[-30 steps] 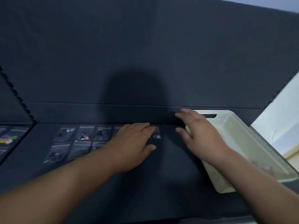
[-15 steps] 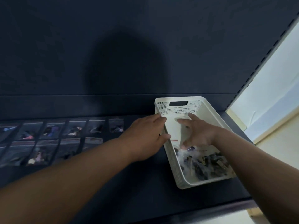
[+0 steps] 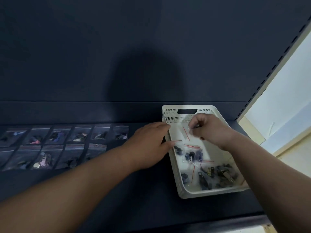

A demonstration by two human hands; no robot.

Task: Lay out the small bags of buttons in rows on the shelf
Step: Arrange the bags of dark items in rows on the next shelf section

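A cream plastic basket (image 3: 175, 180) stands on the dark shelf (image 3: 143, 195) at the right, holding several clear bags of buttons (image 3: 193, 155) with red seal strips. My right hand (image 3: 210, 130) is inside the basket near its far end, its fingers curled and pinching a clear bag (image 3: 186, 134). My left hand (image 3: 149, 145) rests with straight fingers against the basket's left rim. Two rows of small button bags (image 3: 79, 135) lie flat on the shelf to the left.
The shelf's dark back panel (image 3: 117, 56) rises close behind the bags and basket. A slotted upright (image 3: 276, 64) bounds the shelf at the right, with a pale wall beyond. The shelf's front edge (image 3: 218, 219) runs below the basket.
The view swung right from the laid-out rows to the basket. My right hand went into the basket and closed its fingers on a bag; my left hand moved to the basket's rim.
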